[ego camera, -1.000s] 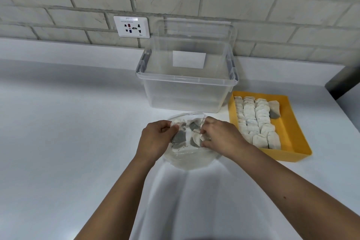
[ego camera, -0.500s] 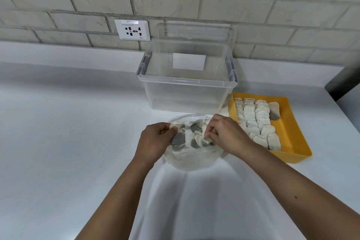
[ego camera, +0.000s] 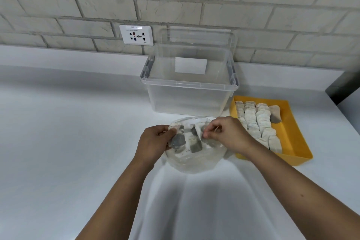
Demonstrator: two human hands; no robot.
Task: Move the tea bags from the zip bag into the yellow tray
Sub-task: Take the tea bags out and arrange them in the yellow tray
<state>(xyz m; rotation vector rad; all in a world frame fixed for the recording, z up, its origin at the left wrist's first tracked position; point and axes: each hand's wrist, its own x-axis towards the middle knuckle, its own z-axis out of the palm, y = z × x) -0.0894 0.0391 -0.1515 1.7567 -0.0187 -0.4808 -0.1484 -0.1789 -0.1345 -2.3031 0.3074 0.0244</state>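
On the white counter [ego camera: 68, 132], straight ahead of the person, a clear zip bag [ego camera: 192, 160] lies flat with its mouth open toward the wall. Left hand [ego camera: 155, 142] curls round the bag's left rim and grips the plastic. Right hand [ego camera: 228, 134] sits at the right side of the mouth, thumb and fingers pinching one tea bag [ego camera: 201, 131] by its upper edge, low in the opening. Loose tea bags [ego camera: 195, 145] lie inside the zip bag between the two hands, some pale, some grey.

Yellow tray [ego camera: 292, 138] rests just right of the zip bag. Stacked tea bags [ego camera: 255, 121] fill its left half in overlapping rows; the right half shows bare yellow.

Clear plastic bin [ego camera: 187, 95] stands behind the zip bag, near the tray's far left corner. Wall socket [ego camera: 136, 35] is set in the brick wall, up and left of the bin
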